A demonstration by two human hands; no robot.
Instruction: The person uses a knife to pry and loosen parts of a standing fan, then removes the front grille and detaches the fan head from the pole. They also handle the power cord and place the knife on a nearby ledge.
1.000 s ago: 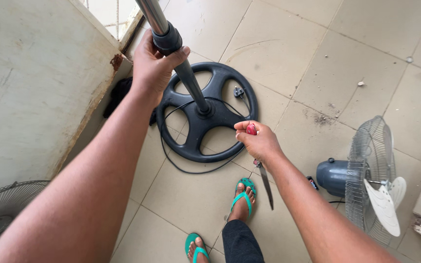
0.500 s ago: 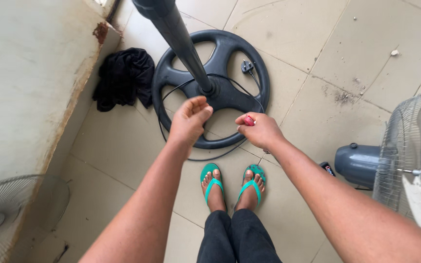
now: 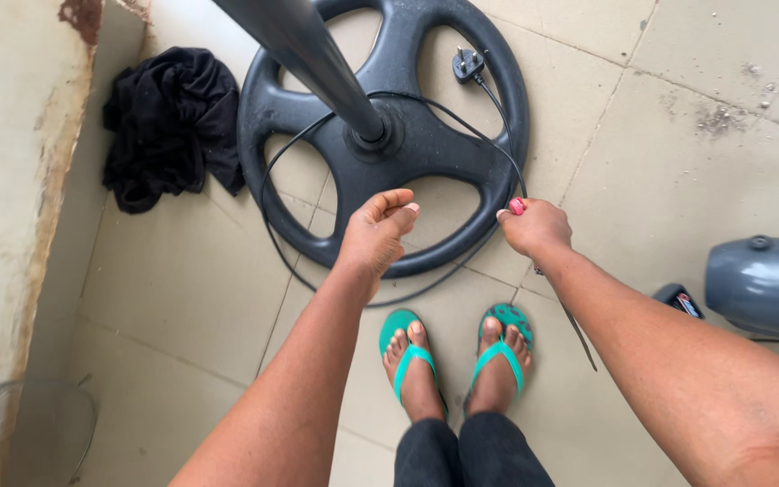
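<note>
Standing over a black fan base with a tool in our right hand.

Our right hand is curled tight around a red-handled tool, its thin metal shaft running down past our wrist toward the tiled floor. Our left hand holds nothing; its fingers are loosely curled with the thumb out, hovering just above the near rim of the base. A dark pole rises from the hub of the base toward us. A black cord loops across the base and onto the floor, ending in a plug lying between two spokes. A black cloth sits crumpled beside the base, against a worn wall panel. A grey fan motor lies to our right.
</note>
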